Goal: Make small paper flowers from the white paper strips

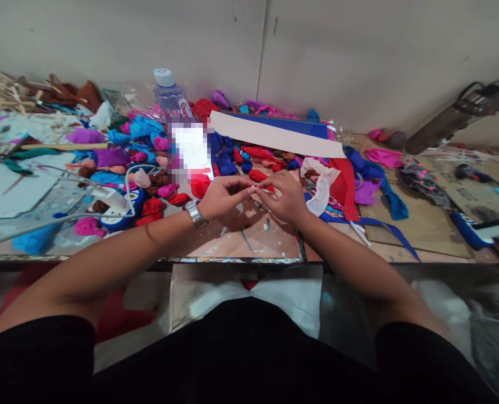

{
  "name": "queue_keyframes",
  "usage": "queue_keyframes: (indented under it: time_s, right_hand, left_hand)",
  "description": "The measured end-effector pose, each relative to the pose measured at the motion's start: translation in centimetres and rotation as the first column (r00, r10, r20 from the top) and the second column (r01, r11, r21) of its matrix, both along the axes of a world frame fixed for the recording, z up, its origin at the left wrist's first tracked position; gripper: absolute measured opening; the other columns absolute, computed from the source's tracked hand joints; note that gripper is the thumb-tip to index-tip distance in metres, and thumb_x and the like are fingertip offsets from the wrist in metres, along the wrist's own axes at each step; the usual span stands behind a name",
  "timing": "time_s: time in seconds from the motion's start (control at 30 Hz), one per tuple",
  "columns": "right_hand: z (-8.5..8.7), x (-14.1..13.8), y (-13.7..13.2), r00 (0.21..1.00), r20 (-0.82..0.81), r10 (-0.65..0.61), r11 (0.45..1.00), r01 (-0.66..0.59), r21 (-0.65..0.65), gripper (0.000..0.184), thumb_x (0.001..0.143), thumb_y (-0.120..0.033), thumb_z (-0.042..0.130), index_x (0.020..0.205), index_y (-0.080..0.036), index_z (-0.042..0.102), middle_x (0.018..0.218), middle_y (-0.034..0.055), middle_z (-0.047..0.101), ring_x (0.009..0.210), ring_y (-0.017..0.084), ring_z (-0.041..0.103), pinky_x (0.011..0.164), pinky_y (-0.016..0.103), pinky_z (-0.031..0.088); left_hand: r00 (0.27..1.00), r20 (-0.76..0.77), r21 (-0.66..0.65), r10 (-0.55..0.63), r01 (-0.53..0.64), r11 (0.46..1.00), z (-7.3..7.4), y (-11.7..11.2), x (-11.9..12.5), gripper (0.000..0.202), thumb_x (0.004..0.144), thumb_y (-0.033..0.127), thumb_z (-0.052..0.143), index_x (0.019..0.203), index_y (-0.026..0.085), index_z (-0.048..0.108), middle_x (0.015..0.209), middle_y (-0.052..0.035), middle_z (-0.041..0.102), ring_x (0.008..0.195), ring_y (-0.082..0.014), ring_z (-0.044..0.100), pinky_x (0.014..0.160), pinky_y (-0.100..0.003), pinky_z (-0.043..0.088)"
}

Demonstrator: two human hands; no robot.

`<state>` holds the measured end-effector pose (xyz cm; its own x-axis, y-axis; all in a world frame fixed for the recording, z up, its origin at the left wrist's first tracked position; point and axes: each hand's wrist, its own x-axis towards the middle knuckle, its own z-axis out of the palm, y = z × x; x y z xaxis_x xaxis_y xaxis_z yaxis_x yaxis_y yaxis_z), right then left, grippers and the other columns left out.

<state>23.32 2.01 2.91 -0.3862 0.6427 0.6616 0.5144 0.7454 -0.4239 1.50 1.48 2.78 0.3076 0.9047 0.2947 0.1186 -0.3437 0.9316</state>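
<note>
My left hand point(224, 196), with a metal watch point(195, 214) on its wrist, meets my right hand point(283, 196) above the front middle of the table. Thumbs and index fingers of both hands are pinched together at one spot. A tiny pale piece point(253, 189) shows between the fingertips; its kind is too small to make out. Red bundles of crumpled material point(201, 185) lie just beyond my left hand. Right of my right hand is a crumpled white piece of thin material point(321, 182), beside a red strip point(347, 193).
A capped bottle point(171, 98) stands behind a blurred bright rectangle point(190, 148). A long cream strip point(274, 134) lies at the back. At left are a white cable point(64, 224), green-handled pliers point(15, 163) and wood sticks point(9, 95). Cardboard point(417, 230) and a dark cylinder point(436, 120) are at right.
</note>
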Motion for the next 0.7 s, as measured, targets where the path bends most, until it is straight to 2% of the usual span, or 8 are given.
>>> queue_keyframes:
  time_s: [0.3,0.57,0.7]
  right_hand:
    - [0.35,-0.12,-0.18,1.0,-0.018,0.002,0.998,-0.003,-0.059,0.025,0.097,-0.049,0.069,0.091,-0.025,0.073,0.096,0.0051,0.08,0.094,0.025,0.07,0.092,0.043,0.051]
    - [0.09,-0.21,-0.07,0.999,-0.053,0.003,0.997,-0.006,-0.071,0.017,0.096,-0.041,0.072,0.089,-0.025,0.073,0.093,0.004,0.081,0.092,0.024,0.072,0.09,0.041,0.052]
    - [0.23,-0.31,-0.22,0.998,-0.06,0.003,0.994,-0.009,-0.111,0.019,0.097,-0.042,0.071,0.088,-0.025,0.074,0.094,0.0044,0.081,0.091,0.024,0.073,0.091,0.041,0.053]
  left_hand:
    - [0.999,-0.035,0.024,0.021,-0.02,0.999,-0.01,0.1,-0.08,0.048,0.086,0.063,0.079,0.1,0.017,0.083,0.099,-0.0113,0.083,0.088,-0.0214,0.076,0.084,-0.033,0.061]
    - [0.999,-0.034,0.059,0.025,-0.023,0.998,0.01,0.02,-0.08,0.042,0.087,0.059,0.079,0.1,0.019,0.086,0.1,-0.0107,0.084,0.089,-0.0217,0.077,0.086,-0.034,0.062]
    - [0.999,-0.046,0.059,0.026,-0.023,0.998,0.19,-0.03,-0.1,0.042,0.087,0.059,0.08,0.099,0.019,0.086,0.1,-0.0106,0.084,0.09,-0.0227,0.078,0.087,-0.035,0.062]
